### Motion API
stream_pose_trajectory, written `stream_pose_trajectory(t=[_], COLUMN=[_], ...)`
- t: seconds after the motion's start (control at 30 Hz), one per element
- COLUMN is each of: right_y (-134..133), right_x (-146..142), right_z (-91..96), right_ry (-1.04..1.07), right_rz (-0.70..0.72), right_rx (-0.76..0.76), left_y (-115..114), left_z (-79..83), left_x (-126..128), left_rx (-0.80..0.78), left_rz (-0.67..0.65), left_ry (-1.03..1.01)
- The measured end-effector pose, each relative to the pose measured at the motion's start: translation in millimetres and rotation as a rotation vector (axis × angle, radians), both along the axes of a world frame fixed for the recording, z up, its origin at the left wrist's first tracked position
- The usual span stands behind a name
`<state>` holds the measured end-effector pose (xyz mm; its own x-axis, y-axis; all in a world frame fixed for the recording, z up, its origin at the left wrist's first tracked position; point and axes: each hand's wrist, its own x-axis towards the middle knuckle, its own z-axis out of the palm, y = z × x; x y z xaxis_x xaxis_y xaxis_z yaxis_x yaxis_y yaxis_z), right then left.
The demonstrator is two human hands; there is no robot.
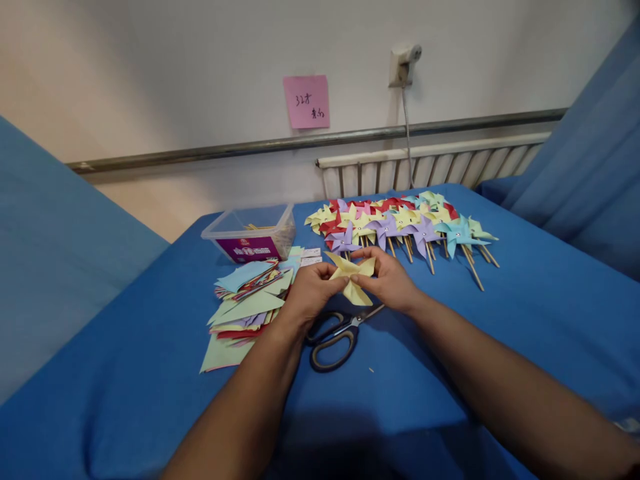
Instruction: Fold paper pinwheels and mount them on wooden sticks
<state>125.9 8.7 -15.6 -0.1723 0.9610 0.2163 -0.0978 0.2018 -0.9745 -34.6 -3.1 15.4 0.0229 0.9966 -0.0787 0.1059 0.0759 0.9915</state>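
Observation:
Between my two hands is a pale yellow paper pinwheel, its corners folded in toward the centre. My left hand pinches its left side, the thumb close to the middle. On the other side my right hand grips it, thumb also near the centre. No stick shows on this pinwheel, and the fingers behind the paper are partly hidden. Just below the hands lie scissors with dark handles, their blades toward the upper right. Stacks of coloured paper sit left of my left hand.
Many finished pinwheels on wooden sticks lie at the back right. A clear plastic box with a purple label holds thin sticks at the back left. Blue cloth covers the table; a radiator and wall stand behind.

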Motion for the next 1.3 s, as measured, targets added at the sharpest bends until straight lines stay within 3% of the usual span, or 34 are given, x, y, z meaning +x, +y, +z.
stream_pose_trajectory(t=[0.13, 0.23, 0.5, 1.03, 1.3], right_y=[8.6, 17.4, 24.6, 6.0, 9.6], right_x=[5.2, 10.3, 2.7, -10.1, -9.1], right_z=[2.0, -1.3, -22.5, -29.4, -37.5], right_ry=[0.176, 0.172, 0.025, -0.323, -0.343], right_rz=[-0.144, -0.24, -0.222, 0.021, -0.045], right_rx=[0.001, -0.056, -0.028, 0.071, 0.128], left_y=[2.8, 4.7, 9.7, 11.3, 12.3], left_z=[3.4, 8.1, 13.7, 14.3, 21.5], left_x=[-1.2, -3.7, -13.6, -22.4, -34.0], left_rx=[0.045, 0.044, 0.04, 0.023, 0.127], left_rz=[0.148, 0.238, 0.409, 0.41, 0.439], left_ry=[-0.163, -0.352, -0.605, -0.647, -0.666])
